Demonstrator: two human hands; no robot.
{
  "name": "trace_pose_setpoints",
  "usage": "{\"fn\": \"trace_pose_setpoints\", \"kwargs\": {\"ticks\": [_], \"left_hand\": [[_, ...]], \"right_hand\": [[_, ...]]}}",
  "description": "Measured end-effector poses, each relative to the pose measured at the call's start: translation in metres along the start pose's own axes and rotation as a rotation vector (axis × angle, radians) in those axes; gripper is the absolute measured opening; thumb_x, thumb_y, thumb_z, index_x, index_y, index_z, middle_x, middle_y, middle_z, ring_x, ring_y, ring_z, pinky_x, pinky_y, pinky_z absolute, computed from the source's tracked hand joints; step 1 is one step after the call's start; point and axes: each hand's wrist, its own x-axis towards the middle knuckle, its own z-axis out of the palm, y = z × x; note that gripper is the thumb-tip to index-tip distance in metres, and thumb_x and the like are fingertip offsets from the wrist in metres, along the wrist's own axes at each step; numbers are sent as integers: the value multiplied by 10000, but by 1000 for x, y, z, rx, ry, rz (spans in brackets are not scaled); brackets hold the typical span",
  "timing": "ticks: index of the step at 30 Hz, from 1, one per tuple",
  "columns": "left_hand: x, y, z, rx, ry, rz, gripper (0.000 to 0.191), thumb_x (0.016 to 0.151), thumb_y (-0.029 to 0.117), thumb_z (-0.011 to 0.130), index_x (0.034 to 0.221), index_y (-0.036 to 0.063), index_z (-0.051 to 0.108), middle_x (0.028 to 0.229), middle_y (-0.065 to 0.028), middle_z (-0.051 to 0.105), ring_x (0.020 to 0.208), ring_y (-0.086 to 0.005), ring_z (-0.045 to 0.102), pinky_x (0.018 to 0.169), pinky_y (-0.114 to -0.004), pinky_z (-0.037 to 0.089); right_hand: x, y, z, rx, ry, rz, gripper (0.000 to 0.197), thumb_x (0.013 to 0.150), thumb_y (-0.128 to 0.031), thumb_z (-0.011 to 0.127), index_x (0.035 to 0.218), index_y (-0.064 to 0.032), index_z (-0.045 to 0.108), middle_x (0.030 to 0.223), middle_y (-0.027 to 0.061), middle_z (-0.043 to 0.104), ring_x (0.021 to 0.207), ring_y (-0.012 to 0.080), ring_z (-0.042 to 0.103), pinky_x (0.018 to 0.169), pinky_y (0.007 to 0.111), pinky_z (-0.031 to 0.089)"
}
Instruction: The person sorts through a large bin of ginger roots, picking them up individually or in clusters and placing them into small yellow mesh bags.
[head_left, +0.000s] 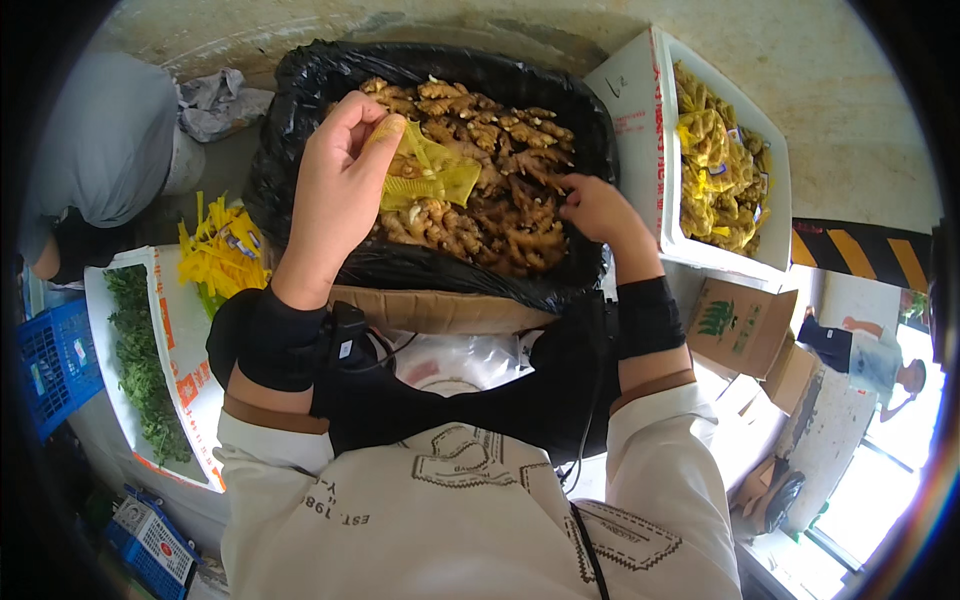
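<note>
My left hand (341, 176) pinches a yellow mesh bag (431, 176) by its upper edge, between thumb and fingers. The bag hangs over a heap of ginger roots (517, 214), with what looks like ginger showing through the mesh at its left part. The ginger lies in a box lined with a black plastic bag (442, 262). My right hand (600, 214) reaches into the box at its right side. Its fingertips are at the ginger, fingers curled; whether they grip a piece is hidden.
On the right, a white foam box (780, 202) holds filled yellow mesh bags (716, 165). Yellow mesh bags (225, 247) lie left, beside a foam box of leafy greens (146, 367). A person (112, 135) is close at left; another person (870, 360) stands far right. Cardboard boxes (739, 326) stand at right.
</note>
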Motion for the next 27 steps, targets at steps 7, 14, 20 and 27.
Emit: {"fn": "trace_pose_setpoints", "kwargs": {"ticks": [7, 14, 20, 27], "left_hand": [[3, -7, -13, -162, 106, 15, 217, 1074, 239, 585, 907, 100, 570, 742, 86, 435, 636, 1, 339, 517, -206, 282], [8, 3, -1, -253, -131, -10, 354, 1109, 332, 505, 859, 84, 536, 728, 74, 385, 638, -23, 314, 524, -213, 287], [5, 11, 29, -296, -272, -42, 334, 1115, 271, 494, 862, 57, 527, 726, 53, 412, 635, -38, 328, 572, -233, 277], [6, 13, 78, -238, -360, -84, 396, 1129, 303, 450, 832, 50, 517, 693, 41, 397, 632, -59, 324, 587, -247, 267]], "right_hand": [[10, -45, 63, -220, 32, 125, 576, 789, -184, 829, 1326, -140, 626, 1296, 214, 593, 1251, 368, 565, 1030, 430, 510], [25, -4, 59, -66, 310, 21, 176, 822, -104, 761, 993, -62, 771, 991, 224, 675, 957, 408, 675, 865, 464, 551], [-29, -65, -57, 714, 372, 27, 209, 874, -23, 746, 1080, 7, 735, 974, 119, 717, 992, 182, 704, 834, 299, 563], [-75, -70, -105, 1195, 104, -452, 353, 917, 95, 684, 1256, 5, 641, 1071, 63, 672, 988, 127, 676, 832, 262, 565]]}}
